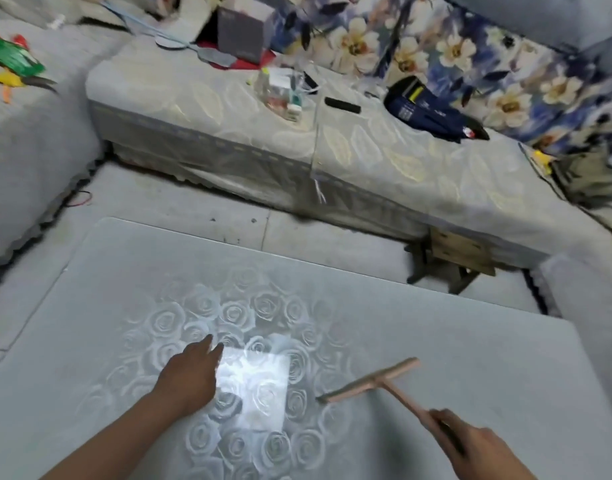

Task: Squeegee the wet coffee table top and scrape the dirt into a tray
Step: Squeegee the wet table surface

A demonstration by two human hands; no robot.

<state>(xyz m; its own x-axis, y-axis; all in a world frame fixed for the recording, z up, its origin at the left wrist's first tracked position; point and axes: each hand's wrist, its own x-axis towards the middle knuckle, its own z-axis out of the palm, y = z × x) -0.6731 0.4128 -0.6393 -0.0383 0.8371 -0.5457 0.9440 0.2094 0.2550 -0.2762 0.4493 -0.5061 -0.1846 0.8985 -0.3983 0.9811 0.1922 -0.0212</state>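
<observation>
the right hand (484, 448) grips the squeegee (384, 384), blade on the coffee table (470, 341) right of its rose pattern; the left hand (190, 372) lies flat there. mid-wipe (no tray visible); next likely a steady pull.

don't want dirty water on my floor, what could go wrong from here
Nothing to catch dirt shows in view, so dirt pushed off the table may land on the floor. The left hand lies spread low over the table near the squeegee and could smear the top or block a stroke. The right hand holds the squeegee far back, so it might tip and skip.
</observation>
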